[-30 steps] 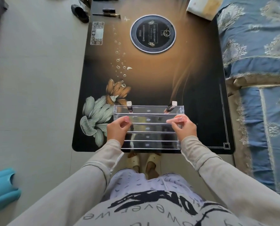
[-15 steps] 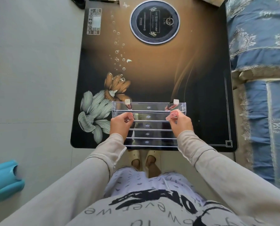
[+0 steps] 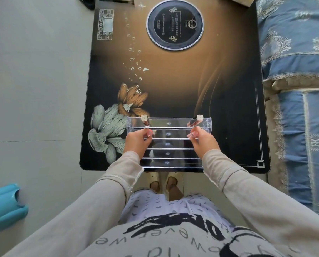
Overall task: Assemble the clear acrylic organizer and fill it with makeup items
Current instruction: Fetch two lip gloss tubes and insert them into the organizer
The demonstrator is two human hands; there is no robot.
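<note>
At the near edge of the glossy black-and-amber bench (image 3: 173,84), the left hand (image 3: 137,142) and the right hand (image 3: 204,140) both hold the clear acrylic tiered organizer (image 3: 168,153), one toward each end. On each hand the thumb and curled fingers pinch the front rail of the second tier from the far side. Grey sleeves (image 3: 117,180) cover both forearms to the wrist. The organizer stands on the bench close to its near edge, about midway across, with its rails running left to right. Two makeup items sit in the farthest tier: a dark tube with a pale square cap (image 3: 144,120) just beyond the left hand, roughly upright, and a second dark tube with a pale square cap (image 3: 197,121) just beyond the right hand, leaning with its cap toward the right. Printed flowers and bubbles decorate the bench top left of the organizer. A round black disc with a silver rim (image 3: 175,25) lies near the far edge, and a white printed control panel (image 3: 105,24) is at the far left corner. A bed with a blue patterned cover (image 3: 299,52) runs along the bench's right side, and grey floor tiles (image 3: 34,80) lie to the left, with a turquoise plastic object (image 3: 4,206) on them at near left
</note>
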